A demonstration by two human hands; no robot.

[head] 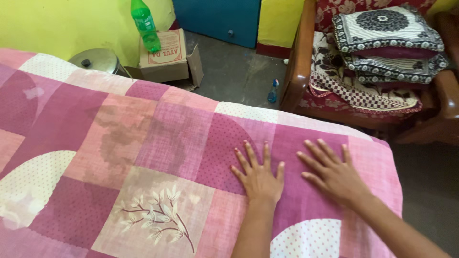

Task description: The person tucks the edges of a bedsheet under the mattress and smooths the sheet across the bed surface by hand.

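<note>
A pink patchwork bedsheet (143,157) covers the bed. It looks soft and light, likely to wrinkle and slide, and is best taken at its far edge. The left hand (259,177) and right hand (334,174) lie flat on it near the corner, fingers spread, holding nothing. Beyond, a green bottle (145,24) stands on a cardboard box (165,59), its contents hidden.

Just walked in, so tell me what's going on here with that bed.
A person has both hands pressed flat, fingers spread, on a pink patchwork bedsheet near the bed's corner. The left hand and right hand lie side by side, holding nothing. Beyond the bed, a green plastic bottle stands on a cardboard box on the floor beside a steel pot. Folded patterned blankets are stacked on a wooden chair.
</note>
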